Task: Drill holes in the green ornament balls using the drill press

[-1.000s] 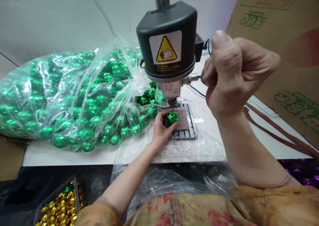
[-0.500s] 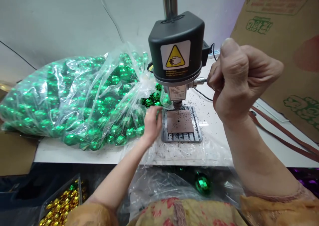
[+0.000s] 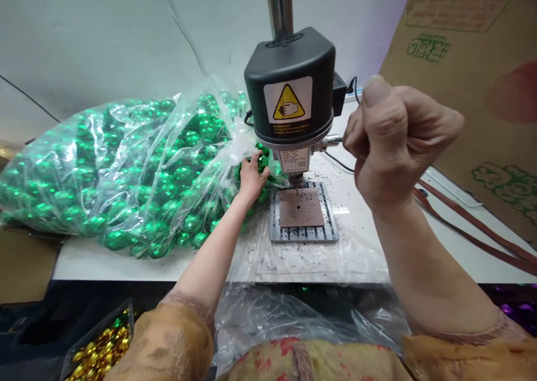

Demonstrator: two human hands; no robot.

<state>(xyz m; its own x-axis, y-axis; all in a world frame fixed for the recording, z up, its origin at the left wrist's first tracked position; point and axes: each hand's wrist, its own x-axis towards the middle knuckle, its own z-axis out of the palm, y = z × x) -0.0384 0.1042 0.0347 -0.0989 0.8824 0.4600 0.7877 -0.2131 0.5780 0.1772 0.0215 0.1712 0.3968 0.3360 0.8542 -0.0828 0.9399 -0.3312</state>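
A small black bench drill press (image 3: 289, 90) with a yellow warning label stands on the white table. My right hand (image 3: 390, 140) is closed around the feed handle (image 3: 334, 140) on its side. Below the drill bit, a brown square plate (image 3: 301, 207) with a small hole lies on the slotted metal base (image 3: 330, 224), among dark shavings. My left hand (image 3: 252, 180) reaches in beside the drill, fingers spread, at loose green faceted baubles (image 3: 264, 156) by the bag's mouth. I cannot see whether its fingertips touch them.
A large clear bag (image 3: 126, 168) of green baubles fills the table's left side. A cardboard box (image 3: 474, 90) and a brown strap (image 3: 470, 230) are at right. Gold baubles (image 3: 98, 350) sit in a container lower left. Clear plastic sheeting (image 3: 302, 314) hangs off the front edge.
My left hand has moved away from me, from beside the base to the loose baubles, its fingers spreading. My right hand stays on the handle. The falling green bauble below the table edge is gone.
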